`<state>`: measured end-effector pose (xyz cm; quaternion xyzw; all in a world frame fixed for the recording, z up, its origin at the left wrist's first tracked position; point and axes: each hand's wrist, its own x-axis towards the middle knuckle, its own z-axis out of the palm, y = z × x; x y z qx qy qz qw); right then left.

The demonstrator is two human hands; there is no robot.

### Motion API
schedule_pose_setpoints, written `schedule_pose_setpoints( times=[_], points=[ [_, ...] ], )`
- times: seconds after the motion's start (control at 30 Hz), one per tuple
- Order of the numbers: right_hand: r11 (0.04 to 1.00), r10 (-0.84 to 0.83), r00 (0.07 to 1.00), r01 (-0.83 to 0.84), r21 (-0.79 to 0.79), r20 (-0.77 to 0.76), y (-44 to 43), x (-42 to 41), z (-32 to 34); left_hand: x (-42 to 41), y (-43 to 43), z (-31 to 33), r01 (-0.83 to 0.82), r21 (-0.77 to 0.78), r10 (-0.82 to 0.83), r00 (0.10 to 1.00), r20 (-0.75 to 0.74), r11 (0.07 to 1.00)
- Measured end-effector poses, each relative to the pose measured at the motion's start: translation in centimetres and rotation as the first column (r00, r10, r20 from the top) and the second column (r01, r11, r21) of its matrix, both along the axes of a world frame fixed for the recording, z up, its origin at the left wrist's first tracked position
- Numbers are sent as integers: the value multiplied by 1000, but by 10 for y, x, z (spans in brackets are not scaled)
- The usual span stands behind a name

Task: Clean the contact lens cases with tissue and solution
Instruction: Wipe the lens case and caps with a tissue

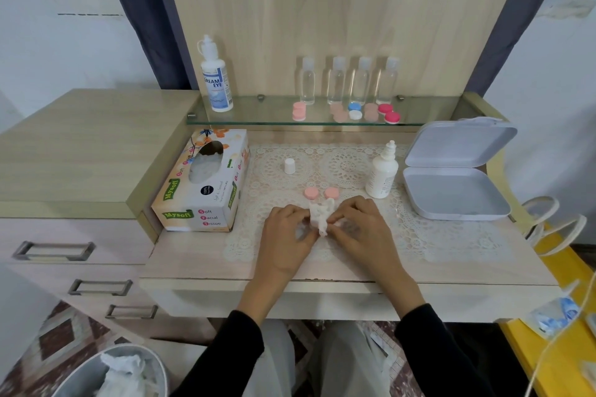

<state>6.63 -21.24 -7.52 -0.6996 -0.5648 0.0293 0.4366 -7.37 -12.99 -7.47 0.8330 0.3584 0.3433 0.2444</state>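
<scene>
White tissue (pixel 319 219), crumpled into a wad, sits pinched between my two hands, left hand (pixel 287 235) and right hand (pixel 361 229) both curled on it from opposite sides, fingertips nearly meeting. Something pale and translucent shows under the fingers on either side of the wad. I take it for the body of a lens case lying crosswise from hand to hand, but it is too blurred for me to be sure.

Just beyond the grip, straight ahead, two pink caps (pixel 311 193) lie flat side by side on the lace mat (pixel 419 235), their row parallel to the line between my hands. One lies slightly left of the wad and one slightly right, so either hand could reach its own. I judge they come next for wiping.

Further out and to the right of the grip stands the uncapped solution bottle (pixel 382 176), nearer my right hand. Its small white cap (pixel 290 166) sits ahead and a little left. The tissue box (pixel 200 184) is beside my left hand, the open white box (pixel 458 190) off to the right.

More lens cases (pixel 299 111) wait on the glass shelf (pixel 258 119), well beyond.
</scene>
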Motion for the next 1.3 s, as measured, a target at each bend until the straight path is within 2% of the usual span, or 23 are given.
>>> schedule_pose_setpoints(
  times=[0.07,0.27,0.43,0.6,0.8,1.13,1.2,1.3],
  points=[
    [1000,-10,998,9,-23,-64,0,0,2,0,1,-1,8,-5,-8,1000,0,1000],
    [996,-50,994,42,-78,-96,-1,-5,8,1,2,-4,10,-10,-10,1000,-6,1000],
    [991,-40,999,38,-127,-12,7,-5,2,0,3,-4,16,-6,-16,1000,-4,1000],
    [990,-78,996,73,-125,-35,16,-9,5,1,1,-3,17,-15,-17,1000,0,1000],
    [993,-73,980,55,-102,-185,19,-13,11,1,3,-6,4,9,-4,1000,2,1000],
    [980,-195,943,177,-91,-271,24,-16,8,0,1,-3,11,-29,-10,1000,14,1000],
    [980,-197,921,183,-73,-336,24,-8,8,0,1,-3,14,-36,-14,1000,17,999],
    [980,-180,840,198,-20,-512,18,5,8,0,1,-2,15,-34,-14,1000,13,999]
  ],
)
